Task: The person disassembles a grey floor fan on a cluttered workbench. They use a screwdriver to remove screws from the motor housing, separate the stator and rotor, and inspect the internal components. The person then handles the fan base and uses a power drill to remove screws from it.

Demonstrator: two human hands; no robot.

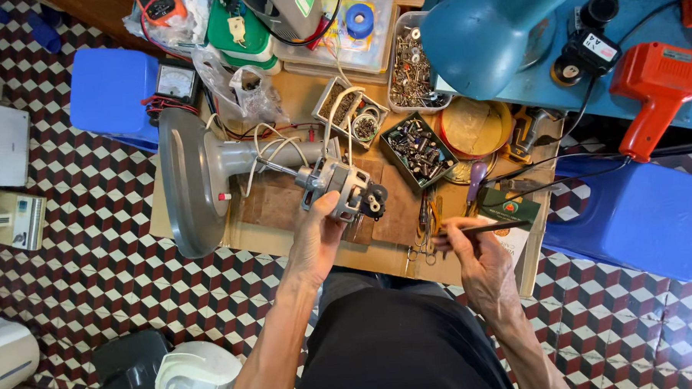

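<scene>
One fan motor [344,188] is lying over the wooden bench top [379,255], at the end of one grey fan stand [200,176] that is resting on its side; white wires [272,152] are looping from the stand's neck to the motor. One left hand [322,232] is gripping the motor from below, fingers curled round its housing, thumb side toward the stand, forearm reaching up from the lower middle of the view. One right hand [471,251] is pinching one thin dark rod-like tool [489,228] between thumb and fingertips, the tool lying nearly level and pointing right; its tip is too small to identify. The right wrist is bending inward and hovering over the bench's near edge, well apart from the motor.

Three open trays of small parts are sitting behind the motor: one clear tub of screws [412,62], one divided box [351,114], one dark tray of components [419,148]. Two blue plastic stools [112,91] are flanking the bench. One red power tool [656,84] is lying at the upper right, one blue lamp shade [486,32] beside it.
</scene>
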